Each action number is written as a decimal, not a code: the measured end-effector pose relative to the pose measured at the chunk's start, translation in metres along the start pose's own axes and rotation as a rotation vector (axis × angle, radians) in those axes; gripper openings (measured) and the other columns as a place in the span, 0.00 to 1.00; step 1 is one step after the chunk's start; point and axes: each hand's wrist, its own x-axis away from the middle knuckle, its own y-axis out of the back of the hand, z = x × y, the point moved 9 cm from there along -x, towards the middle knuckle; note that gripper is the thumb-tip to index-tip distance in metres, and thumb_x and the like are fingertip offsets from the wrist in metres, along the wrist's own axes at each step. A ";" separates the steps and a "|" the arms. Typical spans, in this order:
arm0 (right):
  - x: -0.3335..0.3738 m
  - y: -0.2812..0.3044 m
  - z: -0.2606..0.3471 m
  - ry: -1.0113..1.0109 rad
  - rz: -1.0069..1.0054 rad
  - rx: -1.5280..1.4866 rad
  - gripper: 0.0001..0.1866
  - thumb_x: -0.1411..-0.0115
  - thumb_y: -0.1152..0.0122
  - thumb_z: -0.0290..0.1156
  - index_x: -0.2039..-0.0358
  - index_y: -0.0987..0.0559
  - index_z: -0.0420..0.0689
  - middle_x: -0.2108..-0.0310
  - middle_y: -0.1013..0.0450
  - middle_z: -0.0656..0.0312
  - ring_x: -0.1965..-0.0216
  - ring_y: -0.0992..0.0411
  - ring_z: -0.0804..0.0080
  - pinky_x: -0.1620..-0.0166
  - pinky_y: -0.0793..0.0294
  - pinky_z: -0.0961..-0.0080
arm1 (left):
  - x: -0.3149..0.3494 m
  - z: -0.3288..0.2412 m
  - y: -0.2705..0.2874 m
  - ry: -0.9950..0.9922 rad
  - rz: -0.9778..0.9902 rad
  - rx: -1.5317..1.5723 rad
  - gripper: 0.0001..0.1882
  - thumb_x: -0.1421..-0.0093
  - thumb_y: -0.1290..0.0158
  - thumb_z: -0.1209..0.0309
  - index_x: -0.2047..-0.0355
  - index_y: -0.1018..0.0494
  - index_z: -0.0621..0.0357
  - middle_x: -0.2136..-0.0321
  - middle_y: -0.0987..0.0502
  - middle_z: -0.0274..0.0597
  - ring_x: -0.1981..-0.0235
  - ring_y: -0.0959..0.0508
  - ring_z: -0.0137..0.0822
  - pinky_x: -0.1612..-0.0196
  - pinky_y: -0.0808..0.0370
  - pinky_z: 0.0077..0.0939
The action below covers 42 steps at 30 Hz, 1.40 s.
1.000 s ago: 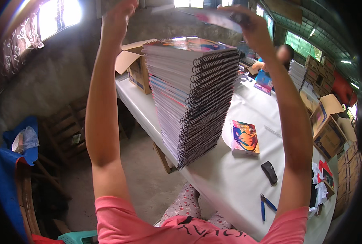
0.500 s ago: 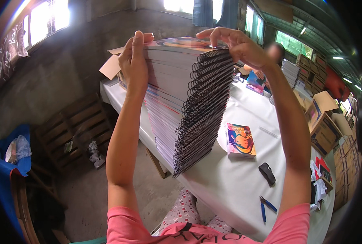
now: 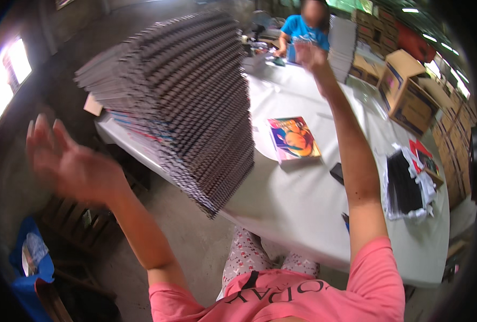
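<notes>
A tall stack of spiral-bound notebooks stands at the table's near left edge, its black wire bindings facing me. My left hand is off to the left of the stack, blurred, with fingers spread and nothing in it. Raised beyond the stack's right side, my right hand is also smeared by motion; its fingers look extended and no held thing shows. Neither hand touches the notebooks. Right of the stack lies a small pile of books with a colourful cover. My right forearm partly hides a black oblong object and blue-handled pliers.
Across the white-covered table is a person in a blue shirt, beside another tall stack. An open cardboard box stands at the right. Nearer are black strips in white wrapping. A wooden pallet leans at left.
Both hands have come off the top of the notebook stack. The left swung out and down to the left; the right moved away from the stack. My view has shifted, showing more bindings.
</notes>
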 end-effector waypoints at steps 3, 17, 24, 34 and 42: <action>0.127 0.059 -0.205 -0.697 -0.043 0.547 0.50 0.54 0.36 0.55 0.41 0.43 0.35 0.40 0.45 0.44 0.39 0.45 0.56 0.39 0.45 0.66 | 0.068 -0.077 -0.027 0.296 0.053 0.215 0.14 0.41 0.57 0.63 0.57 0.33 0.54 0.57 0.32 0.39 0.49 0.33 0.43 0.45 0.40 0.38; 0.190 0.061 -0.118 -0.583 -0.163 0.531 0.17 0.59 0.29 0.31 0.68 0.24 0.44 0.76 0.23 0.58 0.73 0.23 0.67 0.66 0.26 0.72 | 0.221 -0.084 -0.127 0.601 0.849 -0.020 0.21 0.56 0.40 0.75 0.59 0.29 0.63 0.60 0.31 0.50 0.59 0.28 0.45 0.53 0.31 0.37; 0.271 0.060 0.050 -0.311 -0.097 0.380 0.09 0.56 0.36 0.15 0.72 0.21 0.40 0.78 0.24 0.61 0.76 0.26 0.79 0.71 0.28 0.80 | 0.290 -0.051 -0.125 1.111 0.578 -0.007 0.36 0.54 0.39 0.76 0.45 0.43 0.61 0.51 0.35 0.48 0.51 0.34 0.41 0.44 0.42 0.37; 0.382 0.009 -0.041 -0.533 -0.257 -0.125 0.17 0.55 0.34 0.26 0.62 0.24 0.44 0.71 0.25 0.65 0.70 0.28 0.81 0.64 0.29 0.83 | 0.405 -0.069 -0.099 1.581 0.502 0.092 0.36 0.55 0.41 0.81 0.46 0.44 0.59 0.55 0.38 0.40 0.53 0.35 0.35 0.48 0.40 0.26; 0.392 0.007 -0.078 -0.801 -0.148 -0.142 0.10 0.57 0.35 0.22 0.72 0.24 0.43 0.76 0.28 0.71 0.73 0.33 0.86 0.67 0.32 0.84 | 0.366 -0.065 -0.110 1.038 0.787 -0.246 0.50 0.60 0.32 0.71 0.42 0.53 0.60 0.49 0.44 0.48 0.47 0.40 0.38 0.41 0.47 0.38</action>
